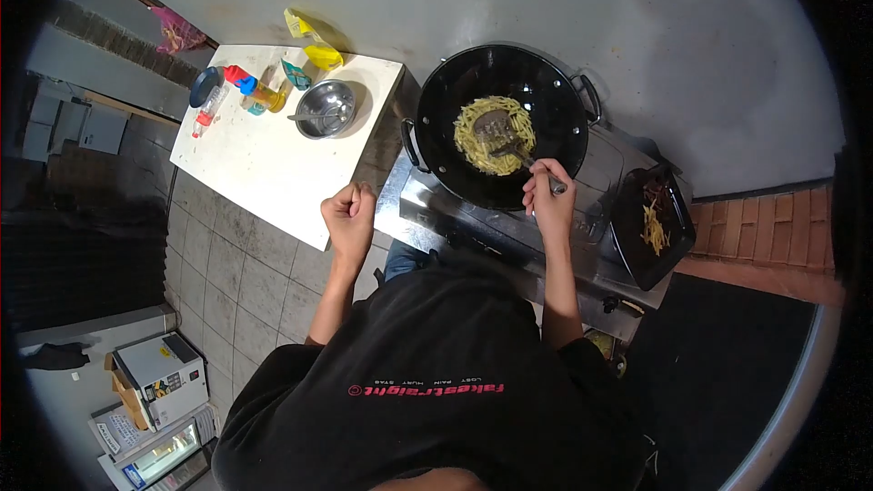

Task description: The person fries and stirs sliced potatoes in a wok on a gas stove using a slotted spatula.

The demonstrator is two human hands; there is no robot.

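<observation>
My right hand [549,195] is wrapped round the handle of a slotted spatula [496,130]. The spatula's broad head rests among pale yellow-green strips of food [471,147], which look like cut potato, at the bottom of a large black wok [555,127]. The wok has two side handles and sits on a steel stove. My left hand [350,211] is closed in a fist, with nothing visible in it, to the left of the wok and near the edge of the white table [264,168].
A steel bowl [326,109] with a spoon, an oil bottle [264,95], a red-capped bottle [209,111] and a yellow packet [314,39] stand on the white table. Right of the wok, a black tray [637,245] holds more strips. The stove [436,209] has front knobs.
</observation>
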